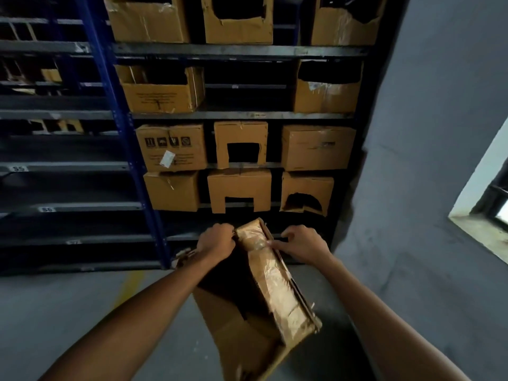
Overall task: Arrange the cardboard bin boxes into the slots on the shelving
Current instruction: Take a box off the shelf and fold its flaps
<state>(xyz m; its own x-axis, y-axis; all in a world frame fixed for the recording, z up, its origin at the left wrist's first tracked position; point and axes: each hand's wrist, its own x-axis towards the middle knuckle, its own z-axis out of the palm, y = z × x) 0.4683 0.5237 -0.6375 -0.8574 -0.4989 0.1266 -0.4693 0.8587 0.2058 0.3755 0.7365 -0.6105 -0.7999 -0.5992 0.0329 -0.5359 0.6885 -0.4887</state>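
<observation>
I hold a worn, taped cardboard bin box (277, 292) tilted in front of the lowest part of the shelving (236, 115). My left hand (217, 242) grips the box's far left edge. My right hand (305, 244) grips its far right edge by the taped side. The box's open dark inside faces left and up. Several cardboard bin boxes fill the shelf slots above, such as one with a cut-out (239, 189) right above my hands. The middle slot (246, 89) of the second shelf stands vacant. The slot behind my hands is dark.
A blue upright post (123, 127) divides this bay from dark, mostly bare shelves (55, 166) on the left. A grey wall (428, 133) closes the right side, with a window ledge (483, 229). Grey floor with a yellow line (132, 284) lies below.
</observation>
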